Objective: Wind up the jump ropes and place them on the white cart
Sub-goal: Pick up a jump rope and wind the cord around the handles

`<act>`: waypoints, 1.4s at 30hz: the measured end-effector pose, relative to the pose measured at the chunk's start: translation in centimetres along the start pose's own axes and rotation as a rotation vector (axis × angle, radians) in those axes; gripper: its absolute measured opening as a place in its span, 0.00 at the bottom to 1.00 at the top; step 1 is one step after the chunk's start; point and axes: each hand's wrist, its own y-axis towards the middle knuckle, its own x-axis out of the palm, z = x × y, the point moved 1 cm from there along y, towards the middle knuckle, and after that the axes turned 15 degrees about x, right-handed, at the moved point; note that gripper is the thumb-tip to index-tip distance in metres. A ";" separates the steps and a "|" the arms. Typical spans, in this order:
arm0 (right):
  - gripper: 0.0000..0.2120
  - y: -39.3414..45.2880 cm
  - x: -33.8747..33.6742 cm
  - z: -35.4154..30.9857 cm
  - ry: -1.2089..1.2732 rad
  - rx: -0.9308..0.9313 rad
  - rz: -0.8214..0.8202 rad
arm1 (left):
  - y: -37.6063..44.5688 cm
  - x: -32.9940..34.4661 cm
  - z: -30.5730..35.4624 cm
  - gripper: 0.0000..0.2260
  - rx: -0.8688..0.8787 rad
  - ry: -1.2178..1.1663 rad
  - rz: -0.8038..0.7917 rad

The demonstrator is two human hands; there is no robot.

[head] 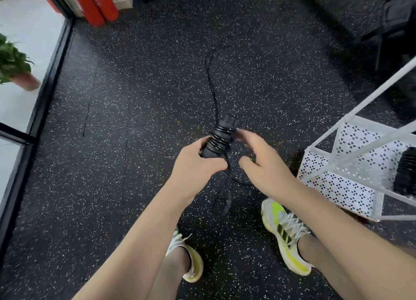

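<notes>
The right hand (261, 162) is smeared by motion blur, so its fingertips beside the top of the handles cannot be read clearly; the fingers look loosely spread and whether they pinch the cord cannot be told. The left hand (195, 164) wraps its fingers round the lower end of the black jump rope handles (219, 137), hiding that end. The handles form a ribbed, matt cylinder with a notched cap, tilted up and to the right, with several glossy turns of thin black cord wound round the middle. The loose rope (211, 83) trails away over the floor (135, 86) in a wavy line and fades out against the dark speckled rubber; another stretch hangs below the hands. At the right, the white cart (337, 180) is cut off by the frame edge: perforated metal sheet with a diamond pattern and thin white bars. On its shelf lies a dark ribbed bundle (406, 171), blurred and partly cropped. Two white-and-yellow shoes (287, 234) stand on the floor below
</notes>
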 end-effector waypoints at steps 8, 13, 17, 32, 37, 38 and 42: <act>0.12 0.5 1.2 0.8 0.139 0.095 -0.043 | 0.3 0.8 -0.1 0.10 -0.121 -0.364 -0.107; 0.10 0.0 1.3 0.2 -0.085 0.040 0.072 | 0.1 1.0 -0.3 0.16 -0.080 -0.152 -0.026; 0.08 -0.3 1.5 -0.1 -0.163 0.068 0.063 | -0.1 1.1 -0.3 0.18 0.043 0.156 0.038; 0.06 -0.8 0.9 -0.4 -0.547 -0.001 -0.005 | -0.8 2.4 -1.0 0.47 0.106 0.944 -0.122; 0.06 -1.1 0.2 -0.7 -0.411 0.118 -0.044 | 0.1 1.4 -1.6 0.41 0.146 0.903 -0.104; 0.06 -1.2 0.0 -0.7 -0.373 0.130 -0.062 | 0.4 1.1 -1.8 0.37 0.152 0.863 -0.061; 0.09 -1.4 -0.4 -0.9 -0.370 0.100 -0.120 | 1.0 -0.2 -2.6 0.28 0.231 0.830 0.024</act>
